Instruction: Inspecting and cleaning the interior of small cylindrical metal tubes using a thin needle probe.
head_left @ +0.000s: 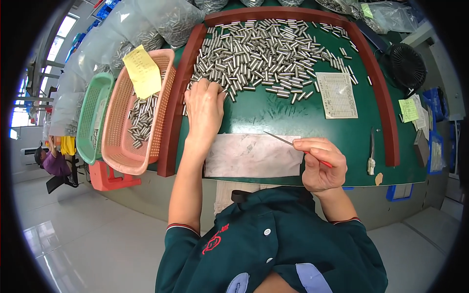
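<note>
My right hand (325, 163) grips a thin needle-like file (281, 138) with a red handle. Its dark, pointed shaft reaches left over a stained pale cloth (251, 156) at the table's near edge. At the left side of a big heap of short steel pins (254, 56), my left hand (204, 110) rests with its fingers curled down and close together. The fingertips are hidden, so what they hold, if anything, does not show. A few pins lie right beside those fingers, next to the red-brown wooden border (175, 112).
Left of the border stand a pink basket (110, 141) with pins and a yellow note (143, 72), and a green basket (88, 122). A printed card (337, 95) lies right of the heap. A knife-like tool (372, 151) and a black fan (406, 66) are farther right.
</note>
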The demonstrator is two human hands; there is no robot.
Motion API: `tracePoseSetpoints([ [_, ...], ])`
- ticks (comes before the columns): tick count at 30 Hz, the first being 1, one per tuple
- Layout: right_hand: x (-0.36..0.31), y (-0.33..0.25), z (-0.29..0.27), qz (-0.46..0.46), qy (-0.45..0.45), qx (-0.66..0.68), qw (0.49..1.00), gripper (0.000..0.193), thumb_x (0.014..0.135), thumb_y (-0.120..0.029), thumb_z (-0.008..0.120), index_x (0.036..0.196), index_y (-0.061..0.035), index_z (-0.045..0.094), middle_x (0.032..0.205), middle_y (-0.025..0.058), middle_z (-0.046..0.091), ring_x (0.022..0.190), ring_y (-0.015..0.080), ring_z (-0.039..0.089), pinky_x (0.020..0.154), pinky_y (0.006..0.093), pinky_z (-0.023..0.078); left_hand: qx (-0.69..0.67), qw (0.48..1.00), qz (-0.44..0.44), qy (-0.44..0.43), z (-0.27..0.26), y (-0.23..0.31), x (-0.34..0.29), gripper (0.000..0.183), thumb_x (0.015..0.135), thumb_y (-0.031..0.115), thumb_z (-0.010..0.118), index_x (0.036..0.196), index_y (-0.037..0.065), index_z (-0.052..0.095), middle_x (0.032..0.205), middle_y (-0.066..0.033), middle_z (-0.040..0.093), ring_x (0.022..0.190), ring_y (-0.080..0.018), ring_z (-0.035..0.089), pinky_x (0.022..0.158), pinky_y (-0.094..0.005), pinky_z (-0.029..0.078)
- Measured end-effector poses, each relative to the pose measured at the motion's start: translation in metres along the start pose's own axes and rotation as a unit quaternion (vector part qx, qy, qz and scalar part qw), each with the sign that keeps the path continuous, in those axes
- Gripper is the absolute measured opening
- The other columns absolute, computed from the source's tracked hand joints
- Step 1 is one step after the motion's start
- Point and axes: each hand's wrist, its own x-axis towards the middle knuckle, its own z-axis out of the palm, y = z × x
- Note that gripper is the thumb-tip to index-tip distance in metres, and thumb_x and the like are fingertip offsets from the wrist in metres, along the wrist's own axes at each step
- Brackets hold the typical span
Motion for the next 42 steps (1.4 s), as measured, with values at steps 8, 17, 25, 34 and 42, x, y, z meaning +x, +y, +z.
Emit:
tracePoseSetpoints([
  [8,0.002,0.003,-0.005,-0.035,0.0,0.008,0.999,0.021,0.082,-0.007,0.059,0.096,-0.0017,0.045,0.081,0.0143,0.064,0.069,0.0266,0.064,0.056,0.0303,0.051,-0.641,0.669,-0.308,-0.218,-0.019,0.046,-0.043,0.014,0.085,0.008,0.056,0.091,-0.004,0.057,0.074,-0.0076,0.061,0.061,-0.0093,0.055,0.057,-0.021,0.045],
  [17,0.003,0.002,-0.004,-0.017,-0.072,-0.013,0.997,0.018,0.087,-0.008,0.052,0.101,-0.0049,0.042,0.083,0.016,0.064,0.071,0.0286,0.064,0.059,0.0334,0.051,-0.64,0.668,-0.326,-0.193,-0.007,0.05,-0.055,0.014,0.084,0.005,0.058,0.093,-0.006,0.057,0.074,-0.0083,0.06,0.061,-0.0099,0.056,0.057,-0.0204,0.045],
  [25,0.002,0.003,-0.001,-0.017,-0.068,-0.011,0.998,0.017,0.086,-0.007,0.052,0.1,-0.0048,0.042,0.082,0.0157,0.064,0.07,0.0283,0.064,0.058,0.0324,0.051,-0.629,0.679,-0.323,-0.198,-0.008,0.051,-0.055,0.014,0.083,0.004,0.058,0.092,-0.006,0.056,0.073,-0.0084,0.06,0.061,-0.0097,0.056,0.057,-0.0204,0.046],
  [34,0.002,0.006,0.006,-0.037,-0.054,-0.029,0.997,0.027,0.071,-0.005,0.069,0.091,-0.0033,0.051,0.079,0.0113,0.064,0.069,0.025,0.064,0.057,0.0285,0.051,-0.617,0.687,-0.325,-0.205,-0.005,0.052,-0.057,0.013,0.083,0.004,0.058,0.091,-0.006,0.057,0.073,-0.0086,0.061,0.061,-0.0097,0.057,0.057,-0.0201,0.046],
  [42,-0.001,0.002,0.007,-0.043,-0.1,-0.035,0.993,0.022,0.076,-0.01,0.066,0.092,-0.0044,0.053,0.082,0.0113,0.065,0.071,0.0254,0.065,0.055,0.0284,0.052,-0.617,0.702,-0.317,-0.162,-0.004,0.056,-0.06,0.011,0.081,0.001,0.059,0.09,-0.006,0.058,0.073,-0.0094,0.062,0.062,-0.0107,0.059,0.059,-0.0209,0.048],
])
